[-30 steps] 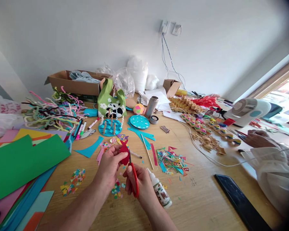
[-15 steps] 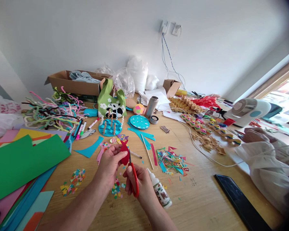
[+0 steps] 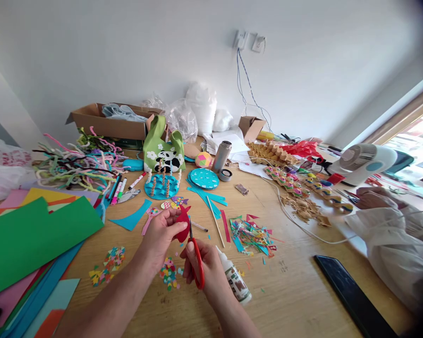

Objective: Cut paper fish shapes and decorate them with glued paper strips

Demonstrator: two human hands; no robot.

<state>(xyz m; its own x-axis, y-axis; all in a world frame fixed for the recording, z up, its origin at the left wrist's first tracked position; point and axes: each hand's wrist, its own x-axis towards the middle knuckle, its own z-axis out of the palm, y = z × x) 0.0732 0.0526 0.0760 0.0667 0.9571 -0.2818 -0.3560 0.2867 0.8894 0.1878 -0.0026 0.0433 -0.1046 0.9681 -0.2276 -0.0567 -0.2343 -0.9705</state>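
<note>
Between the thumb and fingers of my left hand (image 3: 165,230) is a red fish-shaped paper cutout (image 3: 183,225), its forked tail pointing up. My right hand (image 3: 206,265) grips red-handled scissors (image 3: 199,265), the dark blades upright against the right edge of the red paper. Under and beside my hands lies a scatter of small coloured paper dots (image 3: 168,272). A white glue bottle (image 3: 235,281) lies on its side by my right wrist. Just beyond my left hand are small patterned paper fish (image 3: 178,202) and a pink paper piece (image 3: 148,220), partly hidden.
Coloured paper sheets (image 3: 66,225) are stacked at left. Shredded paper scraps (image 3: 252,234) lie right of my hands, with a black phone (image 3: 352,295) farther right. Behind stand a blue disc with twisted posts (image 3: 162,187), a steel flask (image 3: 222,157) and a panda bag (image 3: 164,155). Another person's sleeve (image 3: 391,230) shows at right.
My left hand has shifted slightly left and the red paper has turned a little against the blades. More of the dots below shows. The right hand stays almost in place.
</note>
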